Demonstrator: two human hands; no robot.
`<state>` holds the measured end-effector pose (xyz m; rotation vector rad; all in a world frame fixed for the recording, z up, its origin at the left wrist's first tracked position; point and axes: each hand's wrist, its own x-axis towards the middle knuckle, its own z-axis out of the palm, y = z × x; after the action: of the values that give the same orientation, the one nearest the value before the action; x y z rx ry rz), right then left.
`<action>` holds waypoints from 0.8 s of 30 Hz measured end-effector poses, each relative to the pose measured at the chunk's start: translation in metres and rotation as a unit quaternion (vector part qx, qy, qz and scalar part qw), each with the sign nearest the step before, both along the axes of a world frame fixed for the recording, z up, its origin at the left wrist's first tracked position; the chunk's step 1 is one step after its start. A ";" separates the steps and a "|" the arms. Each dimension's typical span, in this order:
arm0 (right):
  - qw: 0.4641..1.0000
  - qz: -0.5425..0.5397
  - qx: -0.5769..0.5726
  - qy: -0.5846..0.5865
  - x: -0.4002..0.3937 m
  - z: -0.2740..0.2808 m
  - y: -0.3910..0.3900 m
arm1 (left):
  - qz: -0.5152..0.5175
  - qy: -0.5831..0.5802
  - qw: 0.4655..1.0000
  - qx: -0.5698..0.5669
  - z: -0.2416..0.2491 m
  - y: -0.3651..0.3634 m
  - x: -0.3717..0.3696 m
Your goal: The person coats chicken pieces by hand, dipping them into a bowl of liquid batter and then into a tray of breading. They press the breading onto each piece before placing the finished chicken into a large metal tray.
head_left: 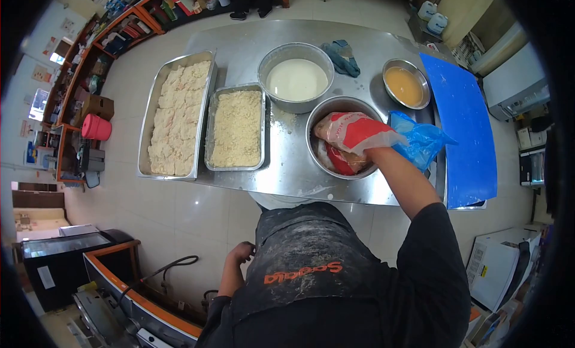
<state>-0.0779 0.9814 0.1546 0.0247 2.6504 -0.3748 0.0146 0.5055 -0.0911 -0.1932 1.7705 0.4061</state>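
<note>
My right hand reaches into a red and clear plastic bag; its fingers are hidden by the plastic. The bag, with brownish contents, lies in a round metal pot, beside a second red-marked patch of plastic low in the pot. Touching the pot's right side is a crumpled blue plastic bag. My left hand hangs low beside my flour-dusted apron, fingers loosely curled and holding nothing.
On the steel table stand a long tray of floury coated pieces, a smaller tray of crumbly flour, a pot of white liquid and a bowl of orange liquid. A dark glove and a blue board lie nearby.
</note>
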 end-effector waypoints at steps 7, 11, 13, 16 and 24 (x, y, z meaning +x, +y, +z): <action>0.988 -0.040 -0.060 0.136 0.034 -0.051 0.045 | -0.067 0.330 0.914 0.225 0.103 0.116 -0.067; 0.925 -0.125 -0.343 0.104 0.047 0.001 0.041 | -0.107 0.411 0.801 0.423 0.187 0.228 -0.086; 0.815 -0.188 -0.539 0.101 0.055 -0.011 0.045 | -0.116 0.473 0.706 0.514 0.195 0.275 -0.094; 0.779 -0.289 -0.555 0.044 0.068 0.014 0.025 | -0.069 0.531 0.640 0.551 0.218 0.320 -0.103; 0.807 -0.187 -0.533 0.175 0.085 0.009 0.020 | -0.087 0.330 0.757 0.557 0.222 0.332 -0.122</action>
<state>0.0070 1.0013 0.1639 0.1286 2.3396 -2.1025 -0.1071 0.8371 0.1304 1.0826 1.8635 1.4406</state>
